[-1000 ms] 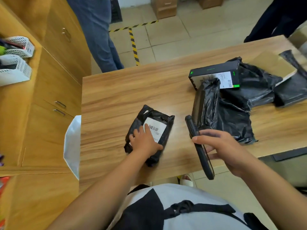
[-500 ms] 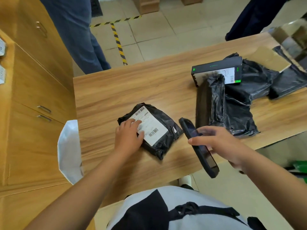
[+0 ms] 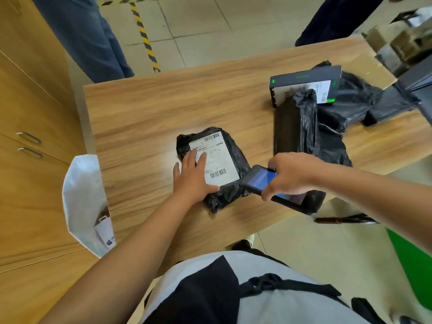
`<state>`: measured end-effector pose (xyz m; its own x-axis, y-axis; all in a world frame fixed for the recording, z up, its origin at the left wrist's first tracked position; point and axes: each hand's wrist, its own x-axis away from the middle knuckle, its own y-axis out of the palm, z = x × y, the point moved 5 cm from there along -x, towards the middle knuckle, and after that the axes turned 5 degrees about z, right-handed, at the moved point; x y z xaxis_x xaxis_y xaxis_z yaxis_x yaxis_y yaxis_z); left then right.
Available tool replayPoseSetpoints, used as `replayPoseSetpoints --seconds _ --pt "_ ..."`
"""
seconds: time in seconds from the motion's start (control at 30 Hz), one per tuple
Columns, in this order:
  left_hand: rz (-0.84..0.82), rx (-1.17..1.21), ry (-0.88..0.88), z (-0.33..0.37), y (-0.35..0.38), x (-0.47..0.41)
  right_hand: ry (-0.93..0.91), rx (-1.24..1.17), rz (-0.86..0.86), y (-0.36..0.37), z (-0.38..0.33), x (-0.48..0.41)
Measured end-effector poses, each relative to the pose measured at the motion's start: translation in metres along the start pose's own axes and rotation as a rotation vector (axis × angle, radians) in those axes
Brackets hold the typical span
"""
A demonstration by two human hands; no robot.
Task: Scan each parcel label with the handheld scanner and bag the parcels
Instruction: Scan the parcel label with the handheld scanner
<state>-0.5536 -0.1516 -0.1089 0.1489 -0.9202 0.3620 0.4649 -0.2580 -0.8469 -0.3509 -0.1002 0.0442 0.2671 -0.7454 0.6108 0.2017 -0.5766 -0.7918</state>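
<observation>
— Wood-fronted cabinets (image 3: 35, 113) fill the left side, and a white bag (image 3: 81, 195) hangs open just beside the left edge of the surface (image 3: 152, 108). Something with a printed label lies inside it (too blurred to name).

— And the person's left grip?

— The left grip (image 3: 190, 178) lies flat with straight fingers, pressing on the near left part of a black parcel (image 3: 187, 141) and covering the left side of its white label (image 3: 219, 160). It clasps nothing. The parcel lies label up on the surface, near the front edge, with barcodes at the label's far and near ends.

— What sits to the right of it?

— The handheld scanner (image 3: 261, 181), blue screen lit and facing up, its head at the parcel's right edge (touching or just beside, it is hard to tell). The right grip (image 3: 292, 175) grasps it from above, fingers curled round its sides.

— Further right?

— A tall black-wrapped parcel (image 3: 294, 129) stands behind that hand. A dark box (image 3: 304, 80) with green marks and a white label rests behind it, against crumpled black bags (image 3: 350, 101).
</observation>
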Motion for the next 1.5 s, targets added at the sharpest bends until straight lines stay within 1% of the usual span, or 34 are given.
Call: replayPoseSetpoints --seconds 0.13,0.3,0.47,0.63,0.7,0.77,0.9,0.93,1.0,1.1,1.17,1.2,1.33,1.5 --pt "-0.059 -0.044 0.067 -0.005 -0.006 -0.005 0.031 0.021 -0.034 -0.001 -0.013 0.002" --pt "-0.104 -0.128 0.109 -0.002 -0.011 -0.007 0.073 -0.057 -0.102 0.0 -0.024 0.009" --pt "-0.113 -0.17 0.145 -0.001 -0.014 -0.006 0.12 -0.168 -0.203 0.003 -0.029 0.017" --pt "-0.134 -0.22 0.147 0.0 -0.015 -0.005 0.131 -0.171 -0.248 0.01 -0.03 0.025" --pt "-0.158 -0.238 0.154 0.0 -0.017 -0.004 0.142 -0.234 -0.256 0.012 -0.028 0.027" --pt "-0.198 -0.28 0.17 -0.001 -0.019 -0.004 0.169 -0.347 -0.257 0.013 -0.022 0.029" --pt "-0.227 -0.431 0.198 -0.008 -0.029 -0.001 0.154 -0.508 -0.247 0.014 -0.009 0.034" --pt "-0.214 -0.437 0.185 -0.011 -0.031 0.001 0.155 -0.578 -0.25 0.016 -0.005 0.036" --pt "-0.15 -0.345 0.129 -0.014 -0.034 0.009 0.156 -0.687 -0.21 0.018 0.003 0.041" --pt "0.032 -0.103 0.033 -0.017 -0.033 0.029 0.149 -0.788 -0.107 0.023 0.014 0.05" --pt "0.14 -0.039 -0.027 -0.014 -0.025 0.045 0.162 -0.871 -0.06 0.027 0.019 0.054" --pt "0.168 -0.04 -0.066 -0.011 -0.02 0.052 0.173 -0.925 -0.034 0.03 0.022 0.054" --pt "0.14 -0.132 -0.199 0.0 0.001 0.064 0.187 -1.115 0.064 0.038 0.034 0.049" --pt "0.113 -0.139 -0.27 0.007 0.009 0.058 0.167 -1.167 0.086 0.043 0.047 0.044"
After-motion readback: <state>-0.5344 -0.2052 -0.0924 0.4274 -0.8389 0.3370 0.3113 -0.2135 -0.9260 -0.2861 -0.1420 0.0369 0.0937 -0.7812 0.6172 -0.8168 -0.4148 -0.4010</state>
